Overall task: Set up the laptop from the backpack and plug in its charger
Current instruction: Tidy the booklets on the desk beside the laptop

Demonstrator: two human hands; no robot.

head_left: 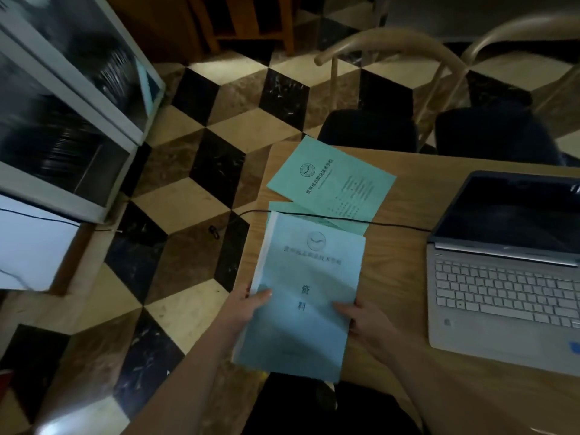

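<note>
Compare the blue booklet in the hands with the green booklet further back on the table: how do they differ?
The blue booklet is gripped by the left hand and right hand; the green booklet lies untouched. Blue is thick with a white spine and overhangs the table; green looks thin, turned askew. Both carry the same round emblem.

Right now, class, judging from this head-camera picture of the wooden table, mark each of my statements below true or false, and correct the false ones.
1. The silver laptop is closed. False: its lid is open, screen dark.
2. Both hands, left and right, hold the pale blue booklet. True.
3. A thin black cable crosses the green booklet toward the laptop. True.
4. The green booklet lies on the chequered floor. False: it lies on the wooden table.
</note>
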